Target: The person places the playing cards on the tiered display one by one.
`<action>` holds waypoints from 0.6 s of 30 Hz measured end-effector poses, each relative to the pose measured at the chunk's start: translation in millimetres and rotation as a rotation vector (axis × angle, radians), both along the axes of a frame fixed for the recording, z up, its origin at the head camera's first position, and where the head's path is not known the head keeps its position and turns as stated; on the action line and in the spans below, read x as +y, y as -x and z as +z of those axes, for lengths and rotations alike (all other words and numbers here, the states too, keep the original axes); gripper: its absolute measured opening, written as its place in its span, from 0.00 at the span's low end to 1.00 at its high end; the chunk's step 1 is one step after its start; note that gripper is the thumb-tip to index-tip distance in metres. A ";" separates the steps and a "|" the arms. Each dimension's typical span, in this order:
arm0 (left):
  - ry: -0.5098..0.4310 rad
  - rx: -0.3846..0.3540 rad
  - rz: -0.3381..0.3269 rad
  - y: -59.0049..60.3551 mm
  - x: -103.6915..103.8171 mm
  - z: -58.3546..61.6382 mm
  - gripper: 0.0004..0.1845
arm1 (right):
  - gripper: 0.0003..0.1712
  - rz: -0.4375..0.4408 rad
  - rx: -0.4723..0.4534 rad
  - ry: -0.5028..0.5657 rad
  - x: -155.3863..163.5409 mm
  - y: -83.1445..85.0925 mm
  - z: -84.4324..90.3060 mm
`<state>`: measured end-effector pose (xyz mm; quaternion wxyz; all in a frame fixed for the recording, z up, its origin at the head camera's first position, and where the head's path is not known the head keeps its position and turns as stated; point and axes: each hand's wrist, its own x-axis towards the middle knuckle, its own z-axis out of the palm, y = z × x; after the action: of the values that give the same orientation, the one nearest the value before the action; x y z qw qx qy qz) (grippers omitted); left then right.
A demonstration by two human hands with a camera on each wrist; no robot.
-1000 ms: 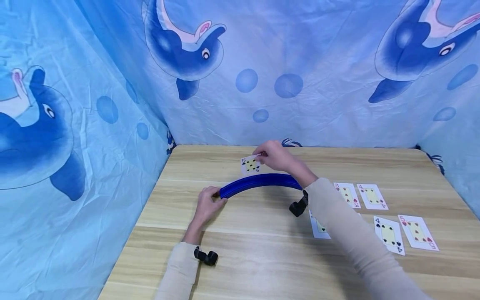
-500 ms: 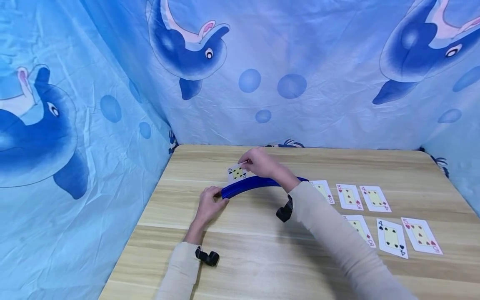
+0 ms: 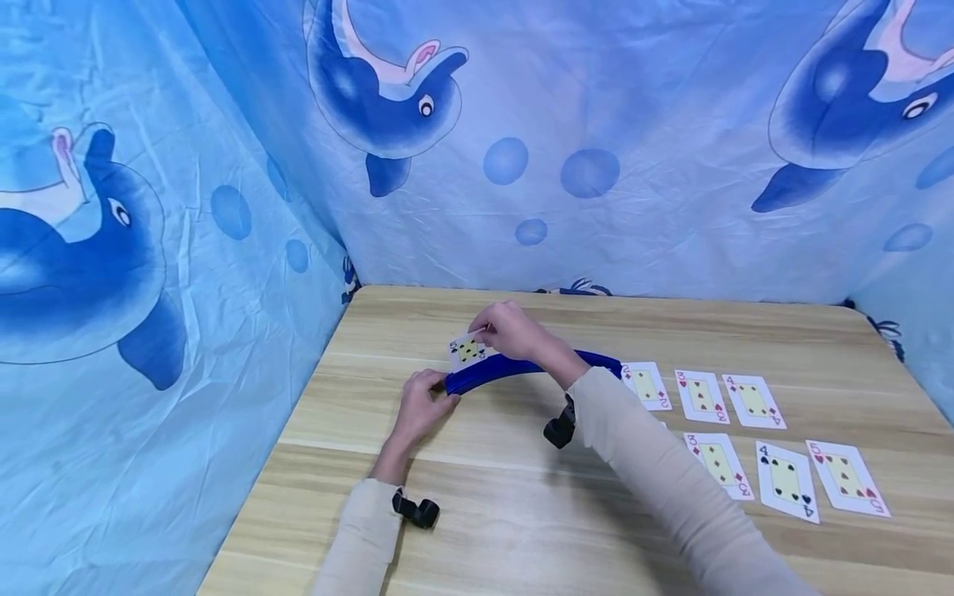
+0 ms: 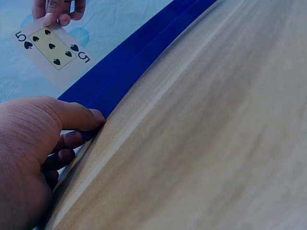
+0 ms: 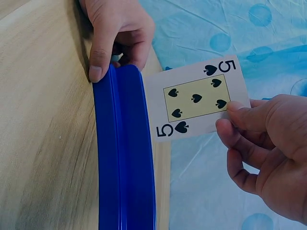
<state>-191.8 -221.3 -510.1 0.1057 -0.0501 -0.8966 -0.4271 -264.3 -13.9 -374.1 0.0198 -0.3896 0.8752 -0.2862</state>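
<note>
A curved blue card holder (image 3: pixel 477 374) stands on the wooden table, a groove running along its length in the right wrist view. My left hand (image 3: pixel 421 407) grips its left end between thumb and fingers. In my right hand (image 3: pixel 513 331) a five of spades playing card (image 5: pixel 196 98) is pinched by one edge, thumb on its face. The card's opposite edge is at the holder's back side near the left end; whether it touches is unclear. My right forearm crosses over the holder's middle in the head view.
Right of the holder lie face-up cards in two rows, among them a two of diamonds (image 3: pixel 646 386), a three of hearts (image 3: pixel 702 396), a four of spades (image 3: pixel 787 481) and a five of hearts (image 3: pixel 848 478). A dolphin-print cloth (image 3: pixel 551 240) hangs behind the wooden table (image 3: pixel 477 530).
My right hand has moved left with the five of spades, bringing it down close behind the holder's left end. My left hand keeps its grip on the holder. The view has shifted slightly.
</note>
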 end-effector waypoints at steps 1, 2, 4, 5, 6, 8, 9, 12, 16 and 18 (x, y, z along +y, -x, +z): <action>0.004 0.003 0.000 0.1 -0.2 0.0 0.16 | 0.11 0.000 0.000 -0.002 -0.6 0.0 0.1; 0.007 0.007 0.000 0.2 -0.5 0.1 0.16 | 0.11 0.000 0.001 -0.002 -1.3 0.0 0.3; 0.018 0.021 -0.003 0.3 -0.8 -0.1 0.15 | 0.11 -0.001 0.008 -0.003 -2.2 -0.1 0.1; 0.023 0.028 -0.005 0.4 -0.8 -0.4 0.15 | 0.11 -0.001 0.012 -0.003 -2.4 -0.3 -0.2; 0.027 0.033 -0.007 0.5 -0.7 -0.6 0.15 | 0.11 -0.001 0.016 -0.005 -2.6 -0.2 -0.8; 0.034 0.045 -0.008 0.6 -0.6 -0.8 0.14 | 0.11 -0.004 0.016 -0.011 -3.6 -0.1 -1.9; 0.034 0.048 -0.008 0.6 -0.6 -0.8 0.14 | 0.11 -0.003 0.019 -0.017 -4.0 0.1 -2.8; 0.029 0.045 -0.004 0.3 -0.5 -0.5 0.14 | 0.11 -0.004 0.016 -0.031 -5.1 0.2 -5.4; 0.024 0.030 0.003 -0.4 0.0 0.5 0.14 | 0.10 0.002 0.025 -0.039 -5.7 -0.6 -9.0; 0.023 0.022 0.003 -0.6 0.1 0.6 0.15 | 0.10 0.003 0.029 -0.043 -5.9 -1.3 -10.6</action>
<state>-191.3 -221.1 -509.6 0.1155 -0.0546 -0.9003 -0.4162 -263.0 -19.9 -384.7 0.0158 -0.3945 0.8808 -0.2614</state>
